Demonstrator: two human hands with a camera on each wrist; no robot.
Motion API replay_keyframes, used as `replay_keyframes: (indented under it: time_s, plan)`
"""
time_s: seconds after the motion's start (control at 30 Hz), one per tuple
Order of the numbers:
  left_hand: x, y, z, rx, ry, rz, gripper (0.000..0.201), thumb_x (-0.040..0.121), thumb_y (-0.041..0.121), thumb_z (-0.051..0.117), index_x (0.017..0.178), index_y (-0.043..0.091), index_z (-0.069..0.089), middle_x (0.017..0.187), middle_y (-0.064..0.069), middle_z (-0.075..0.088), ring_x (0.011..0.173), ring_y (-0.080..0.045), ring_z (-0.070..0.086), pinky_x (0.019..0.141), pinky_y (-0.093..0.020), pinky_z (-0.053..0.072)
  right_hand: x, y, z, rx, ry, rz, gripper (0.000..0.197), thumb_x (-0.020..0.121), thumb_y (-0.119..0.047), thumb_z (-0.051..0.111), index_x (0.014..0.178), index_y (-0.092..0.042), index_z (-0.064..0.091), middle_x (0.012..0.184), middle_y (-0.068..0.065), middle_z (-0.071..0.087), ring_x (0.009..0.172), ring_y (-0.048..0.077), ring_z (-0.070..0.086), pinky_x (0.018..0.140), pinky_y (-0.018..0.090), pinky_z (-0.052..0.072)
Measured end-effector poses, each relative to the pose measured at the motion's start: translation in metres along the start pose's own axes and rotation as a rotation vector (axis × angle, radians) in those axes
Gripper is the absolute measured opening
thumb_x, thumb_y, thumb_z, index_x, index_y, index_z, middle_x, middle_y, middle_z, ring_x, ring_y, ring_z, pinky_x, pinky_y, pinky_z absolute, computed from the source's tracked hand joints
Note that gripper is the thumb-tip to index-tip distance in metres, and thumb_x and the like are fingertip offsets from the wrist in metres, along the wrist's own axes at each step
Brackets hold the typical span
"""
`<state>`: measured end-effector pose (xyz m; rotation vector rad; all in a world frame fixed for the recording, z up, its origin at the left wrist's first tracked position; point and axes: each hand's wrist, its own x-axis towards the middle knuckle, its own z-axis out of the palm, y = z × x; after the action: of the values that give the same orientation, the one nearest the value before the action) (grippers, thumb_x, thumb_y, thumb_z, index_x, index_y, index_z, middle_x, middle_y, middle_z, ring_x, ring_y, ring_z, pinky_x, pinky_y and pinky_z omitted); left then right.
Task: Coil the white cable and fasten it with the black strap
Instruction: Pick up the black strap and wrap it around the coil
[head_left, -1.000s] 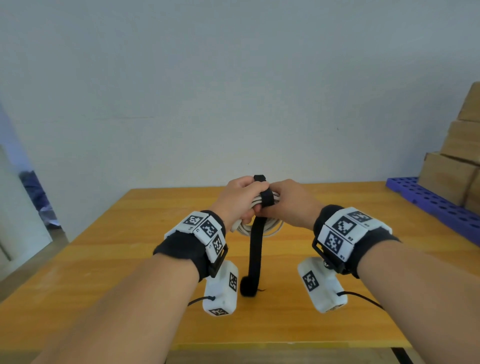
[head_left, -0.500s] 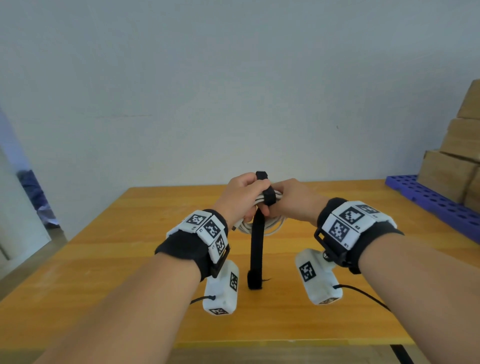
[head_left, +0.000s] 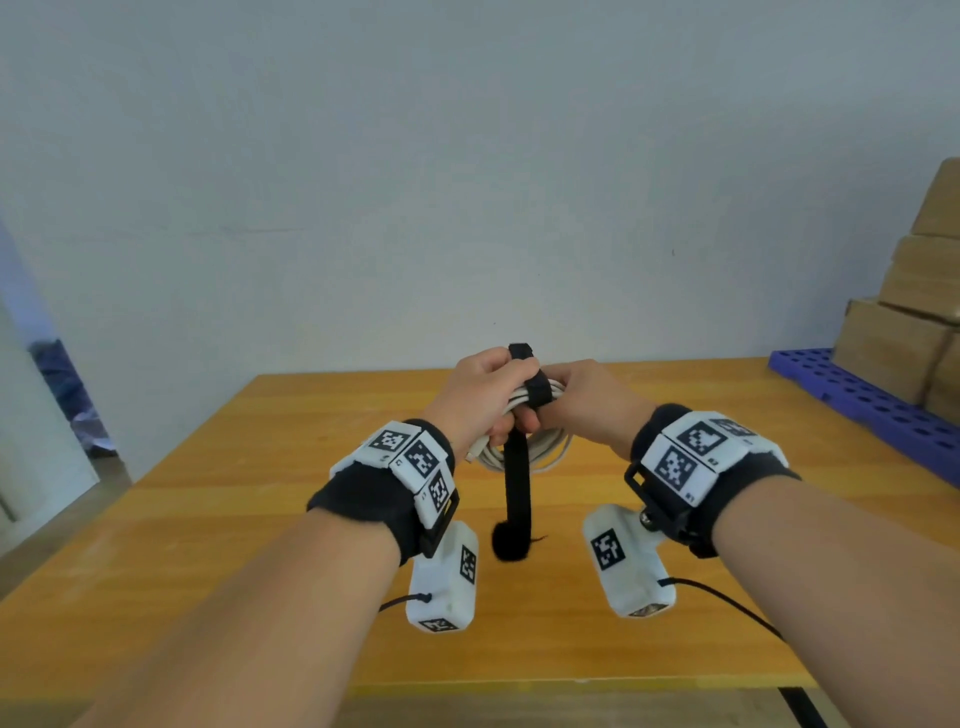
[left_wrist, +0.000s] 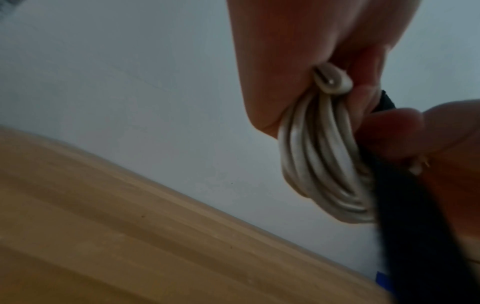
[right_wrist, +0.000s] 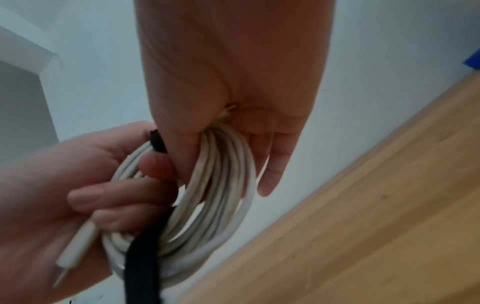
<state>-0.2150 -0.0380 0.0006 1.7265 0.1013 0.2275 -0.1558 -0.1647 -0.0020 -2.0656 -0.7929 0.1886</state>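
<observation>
I hold the coiled white cable (head_left: 550, 453) above the wooden table (head_left: 249, 519) with both hands. My left hand (head_left: 485, 387) grips the coil's left side; its fingers curl round the loops (left_wrist: 324, 156) beside a white connector (left_wrist: 333, 81). My right hand (head_left: 579, 397) grips the right side, fingers wrapped through the coil (right_wrist: 226, 185). The black strap (head_left: 517, 483) passes over the top of the bundle between the hands. One short end sticks up, and the long tail (right_wrist: 145, 257) hangs down to a rolled tip just above the table. A second connector (right_wrist: 78, 242) lies along my left palm.
A blue perforated pallet (head_left: 857, 395) with stacked cardboard boxes (head_left: 904, 338) stands at the right, beyond the table. A plain wall runs behind the table's far edge. The table's front edge lies below my forearms.
The strap's hanging tail has come up a little and its rolled tip has shifted slightly right. Both hands keep their hold on the coil in nearly the same place.
</observation>
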Motion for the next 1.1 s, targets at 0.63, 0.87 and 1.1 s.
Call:
replay_keyframes:
  time_s: [0.63, 0.87, 1.1]
  plan:
    - [-0.001, -0.012, -0.003, 0.036, -0.040, -0.002, 0.019, 0.094, 0.026, 0.052, 0.100, 0.008, 0.057, 0.060, -0.016, 0.065, 0.036, -0.016, 0.026, 0.035, -0.020, 0.022, 0.009, 0.003, -0.001, 0.687, 0.035, 0.363, 0.031, 0.091, -0.014, 0.060, 0.115, 0.004, 0.064, 0.093, 0.017, 0.067, 0.069, 0.022, 0.062, 0.060, 0.030, 0.052]
    - [0.002, -0.019, -0.008, 0.031, -0.056, -0.086, 0.023, 0.096, 0.028, 0.049, 0.097, 0.006, 0.056, 0.063, -0.015, 0.067, 0.031, -0.013, 0.029, 0.034, -0.019, 0.026, 0.014, -0.009, -0.006, 0.787, 0.395, 0.231, 0.027, 0.081, 0.006, 0.067, 0.096, -0.015, 0.067, 0.090, 0.008, 0.072, 0.075, 0.015, 0.067, 0.068, 0.020, 0.054]
    - [0.010, -0.025, -0.020, -0.085, 0.091, -0.110, 0.023, 0.099, 0.027, 0.045, 0.100, 0.009, 0.059, 0.065, -0.014, 0.067, 0.030, -0.009, 0.031, 0.034, -0.019, 0.030, 0.004, -0.020, -0.009, 0.811, 0.194, 0.096, 0.042, 0.081, 0.005, 0.067, 0.118, -0.015, 0.059, 0.091, 0.010, 0.074, 0.077, 0.016, 0.070, 0.065, 0.021, 0.055]
